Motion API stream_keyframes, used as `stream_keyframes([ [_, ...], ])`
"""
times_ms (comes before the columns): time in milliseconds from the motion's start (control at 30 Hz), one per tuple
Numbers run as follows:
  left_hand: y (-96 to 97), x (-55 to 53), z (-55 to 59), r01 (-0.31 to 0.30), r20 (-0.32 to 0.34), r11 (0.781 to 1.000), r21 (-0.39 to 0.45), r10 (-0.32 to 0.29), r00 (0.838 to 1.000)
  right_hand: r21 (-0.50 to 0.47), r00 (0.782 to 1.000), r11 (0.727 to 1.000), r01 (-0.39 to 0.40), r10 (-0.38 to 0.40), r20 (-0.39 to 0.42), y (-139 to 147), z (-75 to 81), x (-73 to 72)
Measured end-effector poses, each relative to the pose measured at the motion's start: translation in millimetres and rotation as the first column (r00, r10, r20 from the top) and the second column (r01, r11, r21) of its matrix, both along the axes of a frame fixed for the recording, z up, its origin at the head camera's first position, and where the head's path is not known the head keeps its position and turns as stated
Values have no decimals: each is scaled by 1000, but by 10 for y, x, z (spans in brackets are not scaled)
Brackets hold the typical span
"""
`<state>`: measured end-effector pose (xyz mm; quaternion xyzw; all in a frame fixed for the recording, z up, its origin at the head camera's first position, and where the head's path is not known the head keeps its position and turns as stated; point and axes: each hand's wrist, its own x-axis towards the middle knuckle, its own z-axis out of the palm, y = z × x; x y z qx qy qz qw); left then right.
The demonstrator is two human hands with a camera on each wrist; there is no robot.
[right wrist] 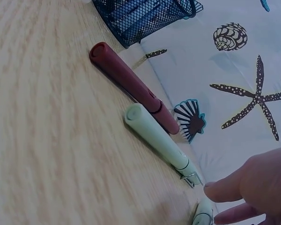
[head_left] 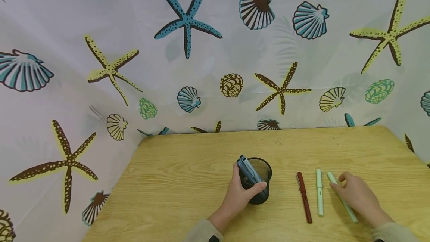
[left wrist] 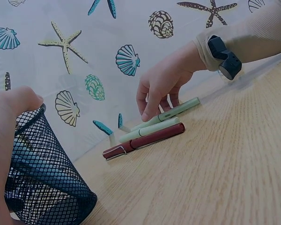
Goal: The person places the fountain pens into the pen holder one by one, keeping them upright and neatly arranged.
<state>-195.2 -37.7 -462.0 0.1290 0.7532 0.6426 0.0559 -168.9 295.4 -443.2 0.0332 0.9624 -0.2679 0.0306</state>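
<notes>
My left hand [head_left: 239,193] grips a black mesh pen cup [head_left: 261,198] from its left side, thumb by the rim. Several blue-grey pens [head_left: 249,170] lean in it, their ends sticking out at the upper left. On the right, my right hand [head_left: 357,193] is at the upper end of a light green pen [head_left: 349,210], which lies slanted on the table. In the right wrist view its thumb and finger are spread beside that pen's end [right wrist: 203,213]. Left of it are a second light green pen [head_left: 320,193] and a dark red pen [head_left: 304,199], lying roughly parallel.
The wooden table [head_left: 168,178] ends at a pale cloth [head_left: 215,55] printed with starfish and shells, which hangs behind and at both sides. A dark device [left wrist: 225,57] is strapped to the right wrist over a beige sleeve [left wrist: 257,37].
</notes>
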Motion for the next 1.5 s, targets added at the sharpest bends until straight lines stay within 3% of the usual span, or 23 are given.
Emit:
stream_keyframes([
  [633, -1, 15, 38, -10, 3, 1000, -16, 10, 1000, 31, 999, 999, 40, -41, 27, -40, -69, -55],
  [933, 7, 12, 31, -4, 6, 1000, -4, 4, 1000, -29, 996, 996, 79, -77, 49, -21, -45, -41],
  [1200, 7, -1, 30, -5, -1, 1000, 3, 5, 1000, -109, 997, 991, 77, -78, -10, -24, 10, -20],
  [1500, 8, 13, 36, -2, -3, 1000, 5, 2, 1000, -126, 992, 989, 84, -94, -80, -46, 20, -5],
])
